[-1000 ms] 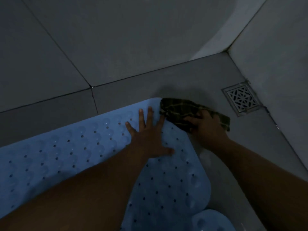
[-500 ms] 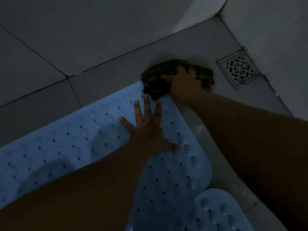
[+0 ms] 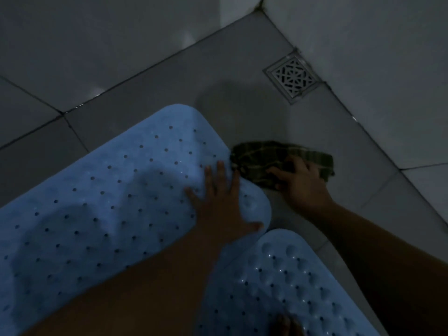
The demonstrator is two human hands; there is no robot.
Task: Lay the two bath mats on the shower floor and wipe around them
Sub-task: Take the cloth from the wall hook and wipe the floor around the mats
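A light blue perforated bath mat (image 3: 116,190) lies flat on the grey tiled shower floor, stretching from the left edge toward the middle. A second blue mat (image 3: 286,284) lies below it at the bottom right, its rounded corner close to the first. My left hand (image 3: 221,202) presses flat on the first mat's right end, fingers spread. My right hand (image 3: 303,185) grips a dark green checked cloth (image 3: 271,155) on the bare floor just right of that mat's edge.
A square metal drain grate (image 3: 292,78) sits in the floor near the corner where two tiled walls meet. The right wall (image 3: 375,81) runs close beside the cloth. Bare floor tile (image 3: 230,93) lies between the mat and the back wall. A foot shows at the bottom edge.
My right hand has pulled the cloth back from the mat's far corner toward me, along the mat's right edge. The left hand stays pressed on the mat. More of the second mat shows.
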